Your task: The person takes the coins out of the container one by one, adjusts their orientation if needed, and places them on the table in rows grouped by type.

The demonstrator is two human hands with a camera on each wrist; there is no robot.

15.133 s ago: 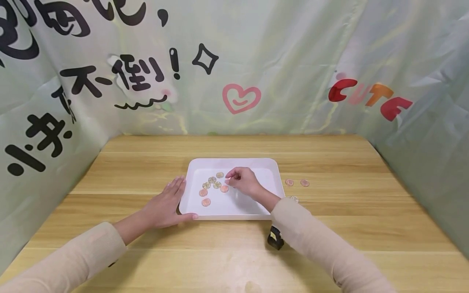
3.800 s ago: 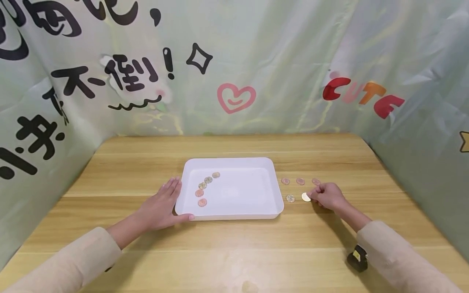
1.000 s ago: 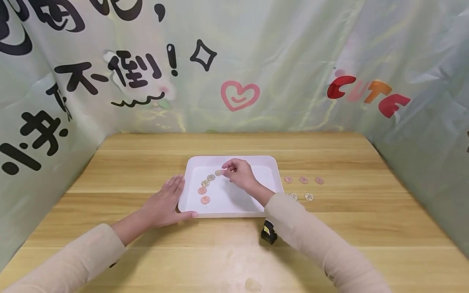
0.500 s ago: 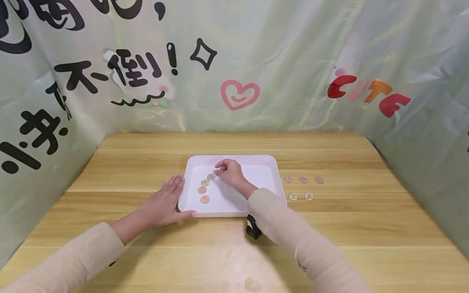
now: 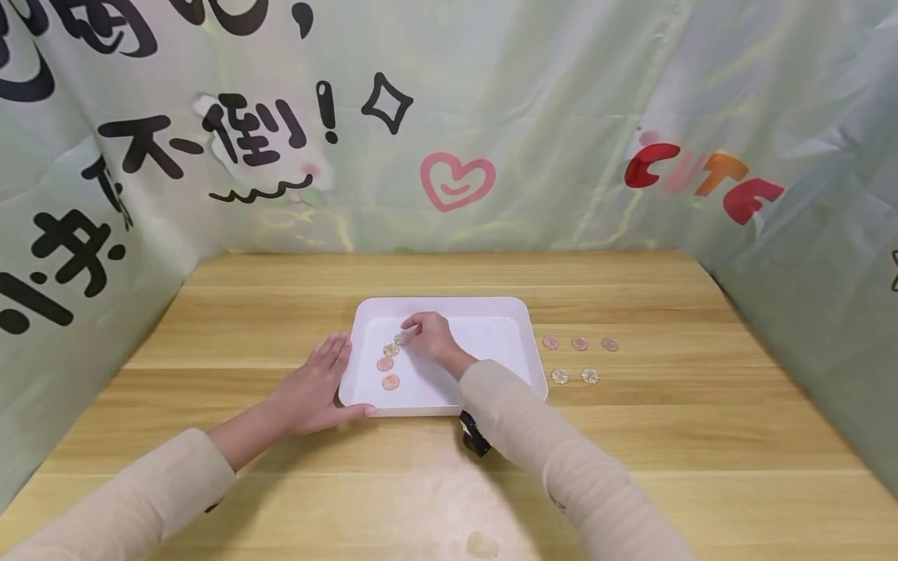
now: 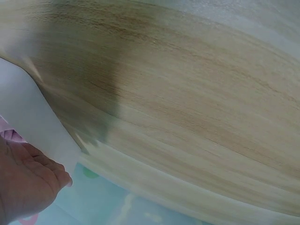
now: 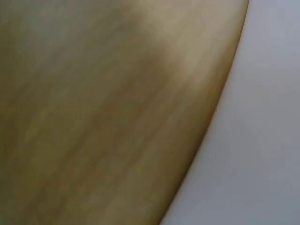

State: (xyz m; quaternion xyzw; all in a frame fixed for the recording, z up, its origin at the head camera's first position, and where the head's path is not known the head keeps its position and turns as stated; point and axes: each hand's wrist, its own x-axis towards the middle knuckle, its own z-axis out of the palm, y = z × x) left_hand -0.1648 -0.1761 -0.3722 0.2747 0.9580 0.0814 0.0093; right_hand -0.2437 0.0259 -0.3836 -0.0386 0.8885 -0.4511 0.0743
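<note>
A shallow white tray (image 5: 477, 389) lies on the wooden table and holds several coins towards its left side. My right hand (image 5: 431, 339) is over the tray, its fingers and thumb curled together at the uppermost gold-toned coin (image 5: 400, 340), which they partly cover. Whatever lies deeper among those fingers is hidden. Below it are another gold-toned coin (image 5: 390, 350), a copper coin (image 5: 385, 364) and a second copper coin (image 5: 390, 382). Fingers spread, my left hand (image 5: 316, 389) rests against the tray's left edge, thumb at the front rim.
Right of the tray, copper coins (image 5: 579, 343) lie in a row on the table (image 5: 666, 421). Silvery gold coins (image 5: 590, 375) form another row in front of them. A printed curtain (image 5: 547, 93) encloses the back and sides.
Rows of coins right of the tray have grown since the oldest frame, with fewer in the tray. My right hand lately slid left to a lower coin; the topmost coin is out of sight.
</note>
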